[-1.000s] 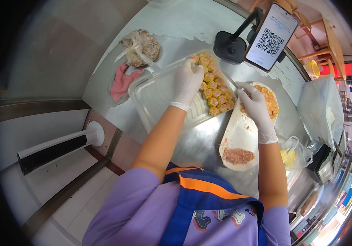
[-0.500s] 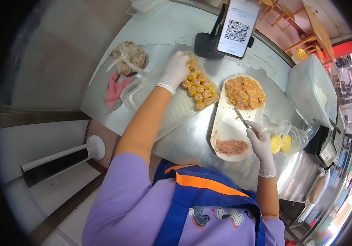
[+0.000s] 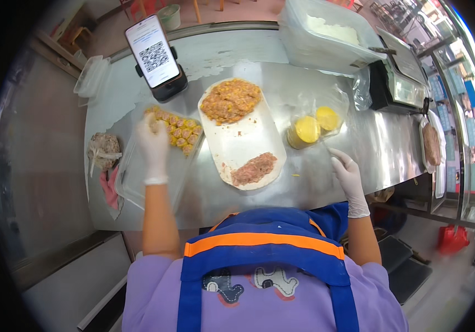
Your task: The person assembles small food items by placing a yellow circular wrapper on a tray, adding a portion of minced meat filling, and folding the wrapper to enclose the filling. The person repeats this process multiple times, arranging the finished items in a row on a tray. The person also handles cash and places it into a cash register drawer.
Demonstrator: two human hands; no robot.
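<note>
My gloved left hand (image 3: pixel 154 145) is at the upper left of several small yellow-wrapped dumplings (image 3: pixel 185 133), which stand in rows in a clear plastic tray (image 3: pixel 132 174). Its fingers are closed at the tips, and blur hides what they hold. My gloved right hand (image 3: pixel 350 176) grips a narrow-bladed knife (image 3: pixel 326 145), seen nearly edge-on beside two stacks of round yellow wrappers (image 3: pixel 307 129) in a clear bag. Between my hands lies a long white board (image 3: pixel 243 145). Orange-flecked minced filling (image 3: pixel 231 100) sits at its far end and pinkish minced meat (image 3: pixel 254 169) at its near end.
A phone (image 3: pixel 152 51) stands upright in a black holder behind the tray. Left of the tray lie a tied bag of dark food (image 3: pixel 103 150) and a pink cloth (image 3: pixel 108 188). A large clear tub (image 3: pixel 326 41) and a scale (image 3: pixel 400 86) stand at the far right.
My view has turned, shifting the table's contents across the picture. The right hand with the knife has moved from the board's edge to beside the yellow wrappers. My left hand stays at the dumplings.
</note>
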